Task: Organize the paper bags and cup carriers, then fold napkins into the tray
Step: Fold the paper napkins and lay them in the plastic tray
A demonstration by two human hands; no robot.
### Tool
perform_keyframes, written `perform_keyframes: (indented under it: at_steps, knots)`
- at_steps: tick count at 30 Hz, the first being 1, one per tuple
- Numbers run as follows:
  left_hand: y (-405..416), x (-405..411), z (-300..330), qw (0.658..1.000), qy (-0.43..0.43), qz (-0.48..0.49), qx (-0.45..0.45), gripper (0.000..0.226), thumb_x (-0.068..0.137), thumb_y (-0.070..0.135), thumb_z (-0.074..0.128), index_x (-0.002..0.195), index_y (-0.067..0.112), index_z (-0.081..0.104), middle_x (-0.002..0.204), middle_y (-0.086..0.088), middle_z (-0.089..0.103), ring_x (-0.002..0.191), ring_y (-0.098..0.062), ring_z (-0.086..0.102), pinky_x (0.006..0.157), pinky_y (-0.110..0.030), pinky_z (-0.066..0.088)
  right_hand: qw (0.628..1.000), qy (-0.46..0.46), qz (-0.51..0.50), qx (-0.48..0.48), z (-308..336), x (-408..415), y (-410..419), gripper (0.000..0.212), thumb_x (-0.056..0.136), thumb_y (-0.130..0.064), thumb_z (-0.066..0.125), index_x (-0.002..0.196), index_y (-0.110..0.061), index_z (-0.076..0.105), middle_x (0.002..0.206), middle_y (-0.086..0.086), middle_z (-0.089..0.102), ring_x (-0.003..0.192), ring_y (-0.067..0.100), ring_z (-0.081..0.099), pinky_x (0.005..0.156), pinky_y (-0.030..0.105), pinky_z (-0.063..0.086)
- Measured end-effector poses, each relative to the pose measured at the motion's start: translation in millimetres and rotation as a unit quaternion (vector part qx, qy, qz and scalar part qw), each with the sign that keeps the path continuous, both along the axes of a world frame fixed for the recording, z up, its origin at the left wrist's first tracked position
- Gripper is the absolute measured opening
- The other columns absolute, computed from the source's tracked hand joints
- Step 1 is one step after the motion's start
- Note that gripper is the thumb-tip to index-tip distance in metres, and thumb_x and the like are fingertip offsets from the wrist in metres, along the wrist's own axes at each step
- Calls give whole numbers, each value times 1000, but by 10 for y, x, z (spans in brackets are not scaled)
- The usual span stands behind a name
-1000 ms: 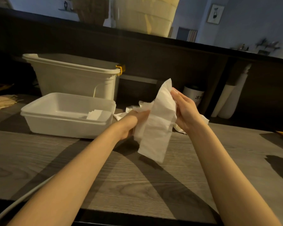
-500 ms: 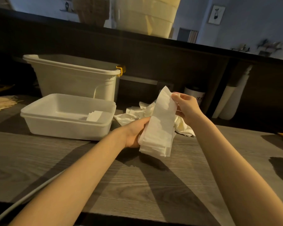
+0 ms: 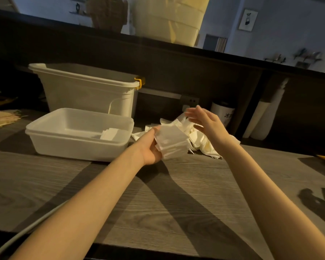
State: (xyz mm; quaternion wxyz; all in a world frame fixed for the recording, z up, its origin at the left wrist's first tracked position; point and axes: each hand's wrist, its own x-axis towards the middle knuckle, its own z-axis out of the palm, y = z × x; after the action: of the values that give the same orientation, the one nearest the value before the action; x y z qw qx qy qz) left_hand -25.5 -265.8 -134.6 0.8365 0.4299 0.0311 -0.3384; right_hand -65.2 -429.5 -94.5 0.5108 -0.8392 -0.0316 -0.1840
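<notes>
Napkin (image 3: 172, 141), folded square, sits pinched in your left hand (image 3: 152, 147) above the table (image 3: 158, 194). Tray (image 3: 79, 145) lies just left of that hand, the nearer one. Your right hand (image 3: 204, 121) hovers spread over the loose napkin pile (image 3: 201, 141). Writing on the far canister (image 3: 222, 115) is unreadable.

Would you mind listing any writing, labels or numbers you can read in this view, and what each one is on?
Dark characters on the white cup behind the right hand: partly hidden and blurred, not readable.
Framed picture on the far wall: a dark figure, no legible text.
White tray, tall bin and the folded napkin in the left hand: no text visible.
</notes>
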Motion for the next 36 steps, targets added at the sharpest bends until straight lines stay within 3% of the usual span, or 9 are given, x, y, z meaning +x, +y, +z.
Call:
perform_keyframes:
  at_steps: [2, 5, 9, 14, 18, 23, 27, 29, 36]
  knots:
    - [-8, 19, -12, 1000, 0, 14, -10, 29, 91, 30, 57, 113, 11, 56, 90, -15, 68, 86, -29, 64, 73, -42, 53, 999, 38, -13, 5, -100, 7, 51, 55, 97, -48, 31, 140, -16, 42, 143, 1, 45, 131, 17, 41, 111, 40, 32]
    - [-43, 17, -4, 999, -40, 13, -1, 18, 94, 28, 52, 104, 13, 55, 92, -13, 65, 85, -27, 63, 76, -41, 51, 996, 87, 27, 10, -260, -1, 172, 60, 97, -51, 27, 146, -17, 31, 146, 1, 38, 131, 18, 38, 110, 34, 30]
    - [-98, -6, -14, 992, -119, 2, 36, 14, 94, 34, 50, 97, 21, 55, 93, -8, 65, 85, -24, 63, 75, -37, 53, 996, 55, 63, -9, -385, -21, 303, 41, 102, -31, 29, 142, -21, 27, 120, -9, 44, 99, -2, 50, 76, 5, 45]
    - [-98, 24, -30, 987, -153, -3, 48, 19, 91, 27, 56, 109, 22, 55, 98, -6, 66, 89, -24, 64, 73, -37, 55, 998, 26, 62, 16, -502, 1, 248, 60, 94, -14, 52, 147, -22, 24, 137, 4, 45, 113, 15, 55, 88, 25, 52]
    - [-131, 17, -55, 976, -194, 25, 95, 26, 89, 23, 60, 114, 17, 55, 99, -6, 66, 89, -23, 66, 75, -36, 56, 994, 26, 81, 65, -538, -4, 164, 73, 79, -26, 64, 144, -24, 30, 139, 3, 46, 120, 19, 52, 97, 38, 49]
    - [-143, 7, -101, 924, -319, -3, 211, 20, 91, 24, 57, 110, 19, 53, 93, 0, 64, 85, -15, 63, 73, -29, 53, 997, -50, -19, 55, -493, 16, 121, 47, 91, -30, 58, 131, -41, 36, 137, 4, 47, 120, 20, 52, 92, 36, 52]
    - [-178, -46, -90, 926, -311, -42, 209, 19, 87, 29, 62, 102, 24, 51, 95, 0, 64, 88, -16, 64, 76, -29, 53, 991, -115, -51, 36, -463, -51, 118, 22, 94, -18, 52, 112, -30, 57, 110, -7, 57, 95, 5, 59, 70, 17, 55]
    - [-188, -66, -88, 936, -289, -53, 192, 24, 87, 29, 62, 108, 22, 52, 98, -2, 65, 91, -18, 64, 77, -30, 54, 993, -98, -52, 42, -478, -49, 114, 22, 94, -19, 52, 112, -31, 59, 114, -5, 58, 96, 7, 60, 74, 23, 56]
    - [-286, -116, -86, 994, -108, 22, -24, 18, 94, 23, 52, 109, 13, 51, 104, -11, 62, 88, -25, 64, 74, -40, 54, 994, 93, -26, 57, -534, -51, 84, 70, 82, -30, 70, 139, -18, 32, 127, 6, 50, 96, 13, 61, 69, 19, 53]
